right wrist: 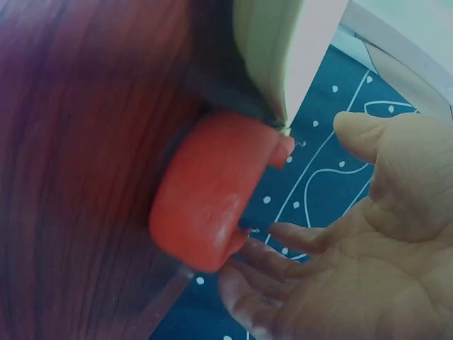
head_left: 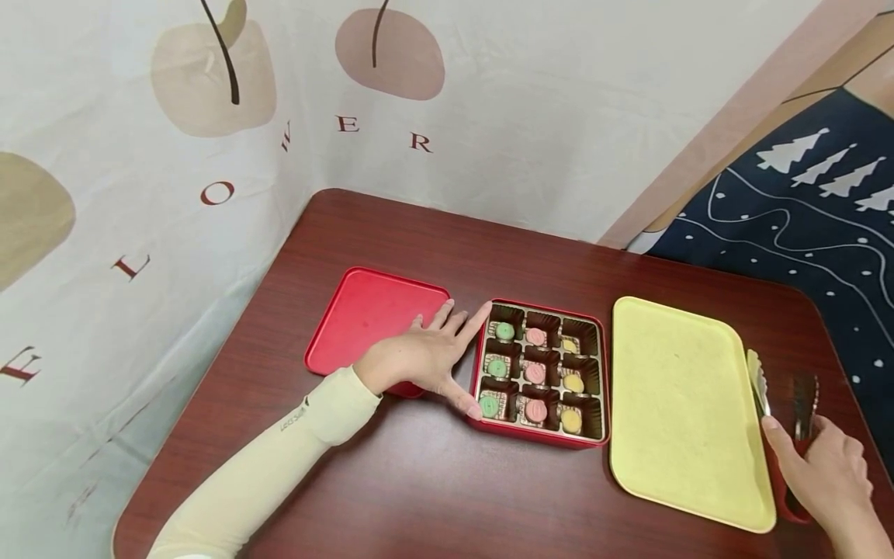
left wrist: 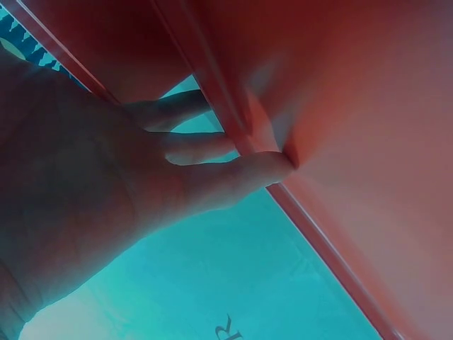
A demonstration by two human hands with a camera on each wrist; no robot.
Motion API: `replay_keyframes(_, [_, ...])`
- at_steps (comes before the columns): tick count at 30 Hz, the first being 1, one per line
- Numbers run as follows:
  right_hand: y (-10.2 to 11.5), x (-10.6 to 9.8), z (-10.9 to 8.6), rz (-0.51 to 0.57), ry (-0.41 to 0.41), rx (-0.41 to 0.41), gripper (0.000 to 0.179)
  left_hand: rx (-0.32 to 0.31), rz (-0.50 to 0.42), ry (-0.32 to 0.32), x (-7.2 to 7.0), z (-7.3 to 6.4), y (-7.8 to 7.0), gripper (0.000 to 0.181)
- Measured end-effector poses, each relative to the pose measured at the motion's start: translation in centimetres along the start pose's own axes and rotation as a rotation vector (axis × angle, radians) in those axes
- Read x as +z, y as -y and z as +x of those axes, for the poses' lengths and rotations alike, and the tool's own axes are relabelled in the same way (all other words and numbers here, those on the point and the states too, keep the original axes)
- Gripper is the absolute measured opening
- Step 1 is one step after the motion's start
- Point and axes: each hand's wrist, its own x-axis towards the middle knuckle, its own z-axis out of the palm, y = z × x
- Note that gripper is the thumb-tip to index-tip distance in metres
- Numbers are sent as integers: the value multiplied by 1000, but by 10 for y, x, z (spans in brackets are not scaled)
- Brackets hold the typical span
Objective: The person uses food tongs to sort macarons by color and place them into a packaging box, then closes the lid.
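Note:
With fingers spread, my left hand [head_left: 426, 357] lies between a red lid [head_left: 377, 310] and a red box [head_left: 541, 439] in the head view. Its thumb touches the box's near left corner; its index fingertip is at the far left corner. Inside the box, a dark divided tray holds green [head_left: 504, 331], pink [head_left: 535, 373] and yellow [head_left: 573, 383] round pieces in separate compartments. At the right, my right hand [head_left: 831, 473] is beside tongs with a red handle [right wrist: 205, 191]. In the right wrist view its thumb and fingers stand apart around the handle's side, without a visible grip.
A yellow tray [head_left: 680, 411] lies between the box and the tongs. Everything sits on a dark reddish wooden table [head_left: 419, 497]. Behind it hangs a pale printed cloth [head_left: 531, 116], with a navy patterned cloth [head_left: 789, 210] at the right.

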Motion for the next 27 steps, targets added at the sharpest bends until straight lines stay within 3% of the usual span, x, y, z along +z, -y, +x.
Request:
replay_keyframes(5, [9, 0, 0, 37, -17, -49, 89, 6, 5, -5, -1, 0, 1, 164])
replay_keyframes(9, [20, -1, 0, 58, -68, -132, 86, 14, -14, -11, -3, -2, 0, 163])
replay_keyframes(15, [45, -2, 2, 166, -102, -380, 76, 37, -25, -28, -3, -6, 3, 160])
replay_keyframes(21, [80, 7, -1, 288, -29, -605, 69, 95, -13, -66, 1, -11, 10, 154])
replay_keyframes(27, [123, 11, -7, 257, 41, -731, 66, 102, -7, -80, 5, -20, 18, 151])
